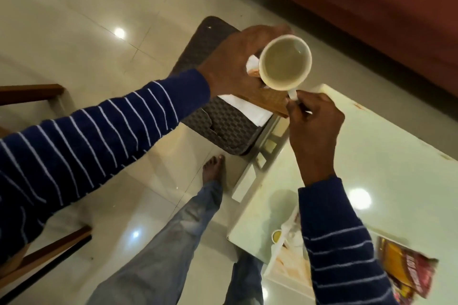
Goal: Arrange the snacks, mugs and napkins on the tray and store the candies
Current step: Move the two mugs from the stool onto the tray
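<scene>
A white mug (285, 62), empty with a stained inside, is held in the air with its mouth toward me. My left hand (230, 62) wraps around its body, and my right hand (314, 126) pinches its handle. Just beneath the mug, a brown tray (269, 101) lies on a dark woven stool (223, 129), with white napkins (247, 109) on it; most of the tray is hidden behind my hands. A red and yellow snack packet (409, 267) lies on the glass table (384, 146) at the lower right, partly behind my right sleeve.
A pale plastic packet (288, 257) lies near the table's front corner. A wooden chair (37, 93) stands at the left and a red sofa (371, 7) at the top right. My leg and bare foot (213, 163) are on the tiled floor between stool and table.
</scene>
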Motion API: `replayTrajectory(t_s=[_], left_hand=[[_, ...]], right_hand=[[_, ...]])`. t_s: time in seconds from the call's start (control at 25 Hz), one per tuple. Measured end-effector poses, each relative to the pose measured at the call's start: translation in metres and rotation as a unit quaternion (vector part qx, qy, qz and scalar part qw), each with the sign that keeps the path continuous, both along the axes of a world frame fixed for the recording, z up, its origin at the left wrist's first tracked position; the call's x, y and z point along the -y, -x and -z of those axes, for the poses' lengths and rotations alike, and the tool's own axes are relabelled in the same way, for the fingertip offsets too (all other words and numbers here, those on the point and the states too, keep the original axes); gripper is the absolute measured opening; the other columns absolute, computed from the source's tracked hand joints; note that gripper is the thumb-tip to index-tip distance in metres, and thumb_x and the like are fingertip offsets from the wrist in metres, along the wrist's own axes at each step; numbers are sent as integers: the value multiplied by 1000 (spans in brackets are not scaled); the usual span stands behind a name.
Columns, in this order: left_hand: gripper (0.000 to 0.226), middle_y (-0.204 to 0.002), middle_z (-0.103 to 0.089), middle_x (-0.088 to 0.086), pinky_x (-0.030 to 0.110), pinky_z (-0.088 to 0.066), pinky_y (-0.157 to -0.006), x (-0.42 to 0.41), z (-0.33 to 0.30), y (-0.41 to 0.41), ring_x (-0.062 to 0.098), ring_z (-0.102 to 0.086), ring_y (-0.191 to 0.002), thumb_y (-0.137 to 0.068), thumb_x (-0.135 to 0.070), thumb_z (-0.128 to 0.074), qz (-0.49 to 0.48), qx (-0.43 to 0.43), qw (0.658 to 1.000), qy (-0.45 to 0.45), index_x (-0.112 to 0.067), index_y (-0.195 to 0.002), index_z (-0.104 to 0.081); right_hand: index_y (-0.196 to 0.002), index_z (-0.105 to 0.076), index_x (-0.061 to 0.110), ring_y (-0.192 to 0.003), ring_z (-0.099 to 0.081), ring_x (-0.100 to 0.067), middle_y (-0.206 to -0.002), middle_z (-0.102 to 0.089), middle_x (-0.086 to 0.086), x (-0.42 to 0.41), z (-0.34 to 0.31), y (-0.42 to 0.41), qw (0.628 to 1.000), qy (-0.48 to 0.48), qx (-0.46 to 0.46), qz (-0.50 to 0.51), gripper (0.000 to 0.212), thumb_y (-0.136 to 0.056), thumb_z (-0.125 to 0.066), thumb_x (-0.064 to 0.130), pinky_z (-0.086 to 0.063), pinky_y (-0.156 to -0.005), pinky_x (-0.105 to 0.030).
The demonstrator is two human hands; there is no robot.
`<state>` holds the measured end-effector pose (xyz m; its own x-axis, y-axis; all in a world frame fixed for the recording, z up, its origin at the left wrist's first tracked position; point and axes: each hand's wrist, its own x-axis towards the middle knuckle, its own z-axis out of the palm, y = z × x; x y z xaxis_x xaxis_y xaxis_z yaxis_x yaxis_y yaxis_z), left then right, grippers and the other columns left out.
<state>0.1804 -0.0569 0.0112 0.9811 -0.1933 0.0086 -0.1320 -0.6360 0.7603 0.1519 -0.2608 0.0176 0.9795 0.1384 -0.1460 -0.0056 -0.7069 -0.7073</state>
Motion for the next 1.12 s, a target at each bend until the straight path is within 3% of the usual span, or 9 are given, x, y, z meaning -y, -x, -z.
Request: replayTrajectory(t_s=[0.16,0.32,0.4,0.68,0.8,0.88,0.96,1.04,1.12], left_hand=[[86,-138,-54,4,30,-45,-103,104,-8,28,15,-51,-125,-70,-32,-86,82,-16,996,-1,-12,-143,-43],[84,-136,-56,4,26,-42,-102,203,-4,79,18,-52,-123,-66,-19,-85,159,-28,986,38,-13,-140,-47],[85,-135,-56,4,31,-44,-102,248,-2,109,20,-54,-121,-65,-19,-87,199,-52,977,48,-15,-140,-48],[84,-136,-56,-2,43,-45,-98,337,6,212,20,-47,-125,-63,-43,-86,325,-29,944,-40,-23,-137,-52],[84,-151,-39,1,56,-30,-106,337,19,242,28,-23,-142,-58,-56,-83,337,9,934,-121,-31,-133,-54],[83,-158,-27,2,61,-21,-108,333,31,255,33,-10,-147,-55,-65,-81,349,13,921,-171,-36,-129,-56],[81,-161,-17,1,63,-18,-108,325,46,263,34,-4,-149,-54,-71,-77,357,10,909,-214,-39,-126,-56],[81,-162,-12,0,63,-17,-107,316,59,268,34,-4,-149,-53,-74,-73,363,14,898,-250,-41,-125,-56],[82,-162,-11,0,62,-18,-107,310,71,270,35,-6,-149,-51,-75,-73,367,23,890,-271,-42,-123,-55]], right_hand=[[-98,-78,5,-78,-58,-8,-88,-69,-4,100,-20,63,997,-2,-9,77,15,-88,-74,15,-42,-77,-4],[-90,-76,8,-73,-60,3,-81,-66,2,189,-31,144,989,10,-26,143,5,-87,-75,12,-46,-70,-6],[-84,-73,6,-69,-61,-8,-77,-68,-4,229,-31,189,986,30,-48,158,6,-87,-74,11,-44,-67,-8],[-90,-78,8,-70,-63,-13,-87,-76,-6,296,-23,336,954,115,-120,248,14,-77,-83,11,-39,-68,-9],[-93,-75,-5,-81,-69,-30,-93,-74,-20,293,0,376,923,18,-237,304,11,-84,-75,0,-43,-67,-8],[-95,-73,-4,-83,-67,-19,-93,-72,-19,283,6,390,898,-71,-283,331,8,-90,-68,-2,-46,-67,-4],[-83,-71,10,-75,-63,-8,-80,-68,-6,267,12,394,899,-116,-247,342,13,-90,-69,-1,-54,-74,-21],[-73,-67,13,-73,-65,-23,-74,-67,-7,254,19,395,880,-168,-248,368,21,-88,-70,0,-55,-73,-39],[-70,-66,8,-73,-64,-35,-71,-66,-13,246,32,396,871,-188,-248,379,20,-89,-71,4,-55,-70,-40]])
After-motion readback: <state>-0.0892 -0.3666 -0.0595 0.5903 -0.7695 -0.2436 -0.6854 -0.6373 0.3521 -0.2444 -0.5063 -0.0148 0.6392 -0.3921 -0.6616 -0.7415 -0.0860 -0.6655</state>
